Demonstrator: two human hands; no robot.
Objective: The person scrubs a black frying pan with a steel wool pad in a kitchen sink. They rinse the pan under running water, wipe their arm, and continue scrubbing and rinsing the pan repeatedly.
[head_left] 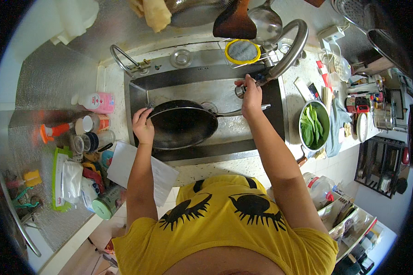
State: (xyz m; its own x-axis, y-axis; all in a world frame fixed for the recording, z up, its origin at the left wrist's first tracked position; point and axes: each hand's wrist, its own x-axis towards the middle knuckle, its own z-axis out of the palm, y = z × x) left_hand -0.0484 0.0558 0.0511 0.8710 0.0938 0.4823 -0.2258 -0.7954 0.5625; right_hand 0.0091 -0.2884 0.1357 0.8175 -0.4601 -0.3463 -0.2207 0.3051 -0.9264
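A dark frying pan (184,127) lies tilted in the stainless steel sink (179,87), its metal handle pointing right. At the pan's left rim is my left hand (144,126), its fingers around a small bit of grey scouring wool (150,106). My right hand (252,98) is above the pan's handle, its fingers on the head of the pull-down faucet (240,91), below the curved metal spout (290,56). Whether water runs is hard to tell.
A pot (325,128) of green leaves stands on the counter right of the sink. A yellow-rimmed grey scrubber (242,51) sits in a wire rack behind. Jars, a pink bottle (103,102) and bags are at the left. A spatula and a ladle hang above the rack.
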